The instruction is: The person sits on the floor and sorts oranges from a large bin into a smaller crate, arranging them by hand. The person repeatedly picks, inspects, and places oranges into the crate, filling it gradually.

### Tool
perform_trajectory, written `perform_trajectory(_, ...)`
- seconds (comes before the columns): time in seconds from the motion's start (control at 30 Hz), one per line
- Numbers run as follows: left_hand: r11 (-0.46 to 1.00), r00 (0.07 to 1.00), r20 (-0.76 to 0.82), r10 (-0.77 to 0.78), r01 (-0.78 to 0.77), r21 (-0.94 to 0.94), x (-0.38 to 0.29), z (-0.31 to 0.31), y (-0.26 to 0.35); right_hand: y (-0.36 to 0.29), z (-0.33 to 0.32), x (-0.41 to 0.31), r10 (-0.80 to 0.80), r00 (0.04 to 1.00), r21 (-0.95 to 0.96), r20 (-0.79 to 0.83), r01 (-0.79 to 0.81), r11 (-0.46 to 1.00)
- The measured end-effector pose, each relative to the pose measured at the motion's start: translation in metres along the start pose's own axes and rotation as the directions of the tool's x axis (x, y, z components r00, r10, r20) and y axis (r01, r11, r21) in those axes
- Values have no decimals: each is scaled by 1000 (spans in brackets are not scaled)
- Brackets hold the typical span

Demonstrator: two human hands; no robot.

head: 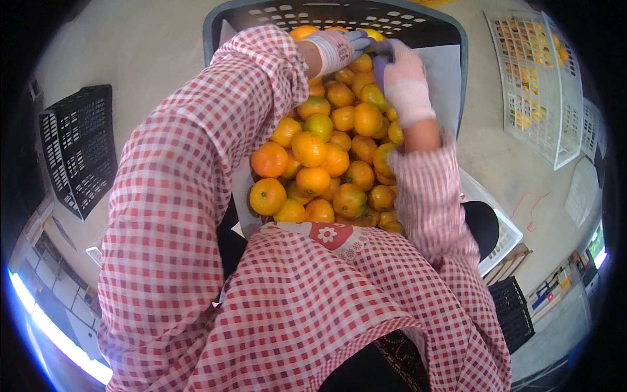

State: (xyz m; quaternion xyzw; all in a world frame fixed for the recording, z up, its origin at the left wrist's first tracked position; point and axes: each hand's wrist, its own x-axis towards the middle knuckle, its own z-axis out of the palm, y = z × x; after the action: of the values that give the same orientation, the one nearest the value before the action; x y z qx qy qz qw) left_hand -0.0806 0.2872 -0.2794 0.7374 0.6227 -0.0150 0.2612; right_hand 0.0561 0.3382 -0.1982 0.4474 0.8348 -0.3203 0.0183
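Note:
A large dark plastic crate (pixel 463 83), lined with white paper (pixel 443 73), stands before me, heaped with orange mandarins (pixel 309 149). Some of the fruit has green patches. At the crate's far side, my left hand (pixel 340 48) wears a pale glove with purple-grey fingertips. Its fingers stretch to the right beside a yellow mandarin (pixel 372 34); whether they grip it is unclear. My right hand (pixel 404 78), gloved alike and blurred, is close to the left fingertips above the fruit. Its fingers are bent inward, and anything inside them is hidden.
A black slatted crate (pixel 78 147) is on the floor to the left. At right stands a white crate (pixel 531 88) with mandarins showing through its slats. Another white crate (pixel 502 245) and black crates (pixel 512 313) lie near my right side. Red string (pixel 526 210) lies on the floor.

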Motion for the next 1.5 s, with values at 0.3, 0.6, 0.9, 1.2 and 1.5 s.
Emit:
perform_trajectory(0.3,956,995,66,75,-91,280,3,13,-4,-112,74,-115,-482,567,-127,668,725,677)
perform_trajectory(0.6,982,997,-2,72,-70,178,-2,9,4,-32,-41,-39,-81,931,218,357,1,976)
perform_trajectory(0.9,999,999,24,-43,42,31,-6,6,9,2,-7,37,168,974,-649,154,-29,760)
perform_trajectory(1.2,993,999,-38,-2,6,114,-7,10,10,16,-2,46,219,974,-594,55,-144,792)
perform_trajectory(1.5,978,997,-53,60,-48,203,-10,12,4,19,9,56,181,983,-569,31,-131,812)
